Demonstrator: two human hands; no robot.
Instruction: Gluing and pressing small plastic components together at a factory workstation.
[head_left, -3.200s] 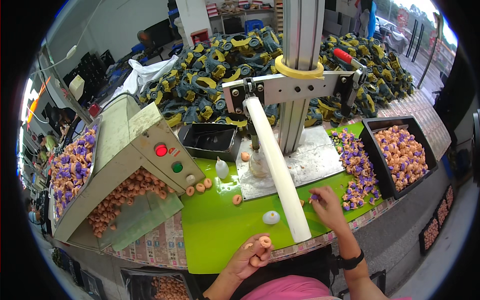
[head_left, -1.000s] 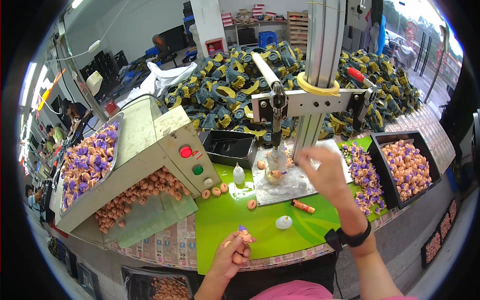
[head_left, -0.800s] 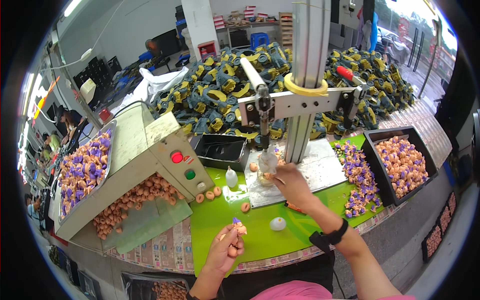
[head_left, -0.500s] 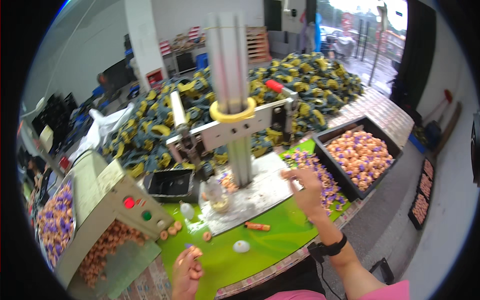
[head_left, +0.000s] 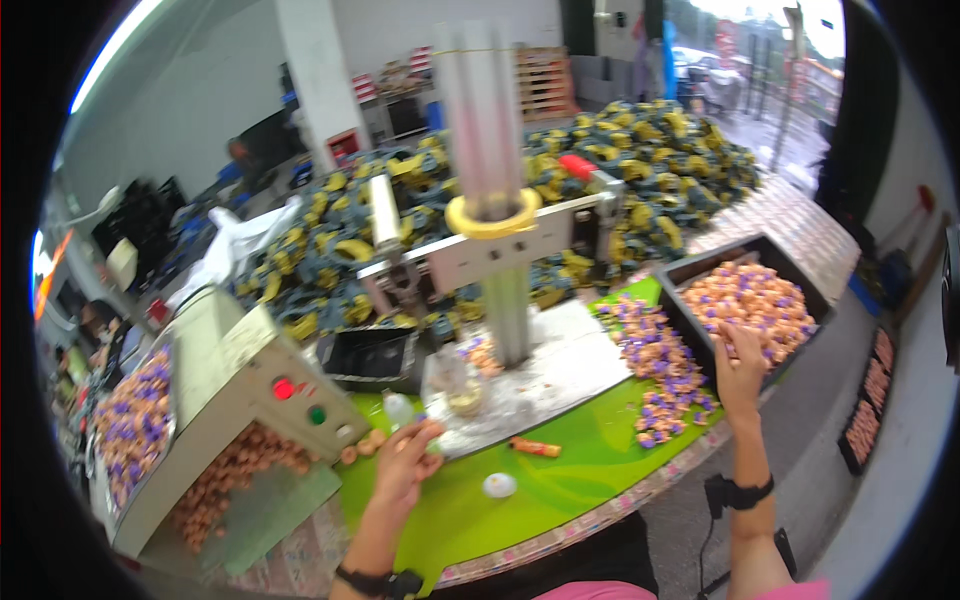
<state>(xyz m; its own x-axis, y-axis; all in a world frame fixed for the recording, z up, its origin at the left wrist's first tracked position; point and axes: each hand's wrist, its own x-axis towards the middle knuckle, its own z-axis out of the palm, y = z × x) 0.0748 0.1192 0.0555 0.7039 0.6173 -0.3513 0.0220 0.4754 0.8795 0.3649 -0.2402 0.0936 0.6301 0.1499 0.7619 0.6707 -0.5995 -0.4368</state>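
Observation:
My left hand (head_left: 405,462) is raised over the green board (head_left: 585,470), its fingers pinched around a small peach-coloured piece with a bit of purple, mostly covered by the fingertips. My right hand (head_left: 738,375) reaches over the near-left edge of a black bin (head_left: 690,335). Its thumb and fingers are apart, and no piece shows between them. The bin holds a heap of small peach-and-purple pieces (head_left: 752,300). More such pieces (head_left: 655,365) lie loose on the board, left of the bin.
A cream machine (head_left: 255,375) with red and green buttons stands left, peach pieces below it. Ahead rise a clear column (head_left: 490,150) and a metal crossbar (head_left: 500,250). A white egg-shaped object (head_left: 499,486) and an orange tube (head_left: 535,447) lie nearby. Grey-and-yellow parts (head_left: 650,160) pile behind.
My right hand has moved right, from above the loose pieces to the bin. My left hand has risen and moved forward toward the white sheet. The whole view has shifted slightly.

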